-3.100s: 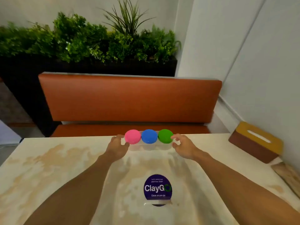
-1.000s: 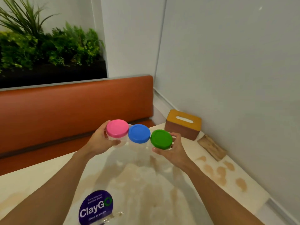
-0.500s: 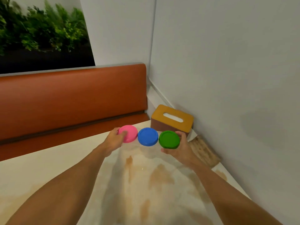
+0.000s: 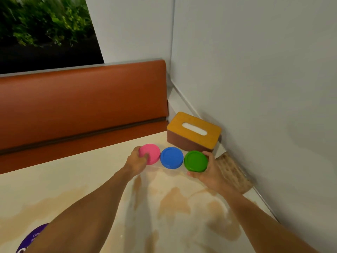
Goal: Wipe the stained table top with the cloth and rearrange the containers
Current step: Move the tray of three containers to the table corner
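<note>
Three clear plastic containers sit in a row just in front of the tan-lidded wooden tissue box (image 4: 194,133): the pink-lidded round container (image 4: 150,153) on the side away from the wall, the blue-lidded one (image 4: 171,157) in the middle, the green-lidded one (image 4: 195,161) nearest the box's front corner. The left hand (image 4: 135,162) curls its fingers round the pink one; the right hand (image 4: 211,173) cups the green one, squeezing the row together. This looks like the rearranging step, parking the containers beside the box. Whether they already rest on the stained cream table top (image 4: 175,203) I cannot tell. Next, probably let go and fetch the brown woven cloth (image 4: 232,173) lying beyond the box along the wall.
</note>
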Available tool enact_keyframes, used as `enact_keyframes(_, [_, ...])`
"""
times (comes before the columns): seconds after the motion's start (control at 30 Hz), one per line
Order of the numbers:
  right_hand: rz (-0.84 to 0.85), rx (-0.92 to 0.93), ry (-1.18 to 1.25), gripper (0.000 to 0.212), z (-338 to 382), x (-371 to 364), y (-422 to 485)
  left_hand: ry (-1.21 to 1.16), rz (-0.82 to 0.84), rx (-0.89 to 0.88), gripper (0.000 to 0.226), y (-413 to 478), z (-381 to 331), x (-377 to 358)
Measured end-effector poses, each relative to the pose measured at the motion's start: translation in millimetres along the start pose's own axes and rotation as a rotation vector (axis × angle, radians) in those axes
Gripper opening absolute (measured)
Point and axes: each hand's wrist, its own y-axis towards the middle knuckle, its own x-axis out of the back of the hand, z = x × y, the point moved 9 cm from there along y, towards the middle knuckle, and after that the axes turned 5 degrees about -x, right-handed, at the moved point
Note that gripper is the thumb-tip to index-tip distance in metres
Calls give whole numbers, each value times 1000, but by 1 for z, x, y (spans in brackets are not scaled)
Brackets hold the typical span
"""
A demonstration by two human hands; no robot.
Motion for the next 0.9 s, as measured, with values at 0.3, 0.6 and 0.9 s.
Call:
enact_keyframes(0.3, [58,-20,78,91,-7,1,6,-30,-77,13,56,-12,0,-5])
enact_keyframes(0.6, [52,-19,130,86,-9,-1,9,-61,-130,21,56,-11,-3,-5])
enact_keyframes(0.9, [100,-124,57,74,-18,15,8,-72,-284,116,59,-8,4,1])
